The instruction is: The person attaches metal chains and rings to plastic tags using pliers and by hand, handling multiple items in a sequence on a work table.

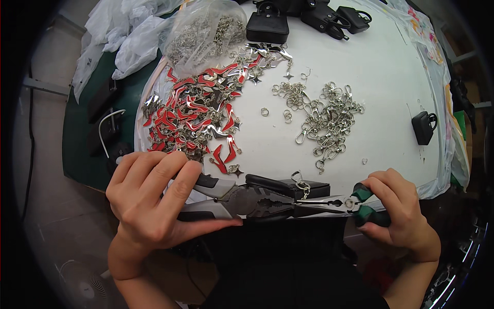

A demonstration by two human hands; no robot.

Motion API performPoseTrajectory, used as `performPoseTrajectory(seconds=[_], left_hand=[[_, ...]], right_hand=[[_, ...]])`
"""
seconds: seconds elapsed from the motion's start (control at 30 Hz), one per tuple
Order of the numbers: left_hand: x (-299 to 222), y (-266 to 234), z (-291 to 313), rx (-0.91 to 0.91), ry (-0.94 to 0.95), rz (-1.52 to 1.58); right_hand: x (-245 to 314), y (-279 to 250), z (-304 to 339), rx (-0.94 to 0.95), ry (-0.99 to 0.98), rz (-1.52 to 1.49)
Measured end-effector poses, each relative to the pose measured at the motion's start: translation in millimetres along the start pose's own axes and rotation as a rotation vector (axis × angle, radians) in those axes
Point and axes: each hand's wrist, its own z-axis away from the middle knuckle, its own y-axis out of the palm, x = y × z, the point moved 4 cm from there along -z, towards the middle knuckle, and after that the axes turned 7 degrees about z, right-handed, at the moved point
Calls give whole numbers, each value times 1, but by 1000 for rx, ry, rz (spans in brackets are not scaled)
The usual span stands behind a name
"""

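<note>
My left hand (154,198) is closed around large combination pliers (244,201) with grey and black handles. In my right hand (399,211) are smaller needle-nose pliers (332,203) with dark green handles. The two tools point at each other, and their jaw tips meet at the table's near edge. What sits between the tips is too small to make out. Behind the jaws lies a small black bag (320,189), partly hidden by the tools. A silver swivel clasp with a short chain (302,185) rests against it.
Red shoe-shaped charms (190,113) are heaped at left on the white tabletop (381,67). Silver clasps (332,118) and split rings (293,95) lie mid-table. A clear bag of hardware (206,36) and black mini bags (267,24) stand behind; another mini bag (424,127) is at right.
</note>
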Motion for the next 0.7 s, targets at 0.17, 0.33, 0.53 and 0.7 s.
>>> performPoseTrajectory(seconds=[0.17, 0.33, 0.53, 0.7], left_hand=[[-4, 1, -1, 6, -7, -9], [-2, 3, 2, 52, -48, 85], [-2, 24, 28, 60, -228, 325], [-16, 64, 65, 27, -401, 344]], right_hand=[[-2, 0, 2, -35, -12, 17], [3, -4, 0, -70, -59, 156], [4, -19, 5, -41, -47, 239], [-5, -24, 13, -49, -22, 317]])
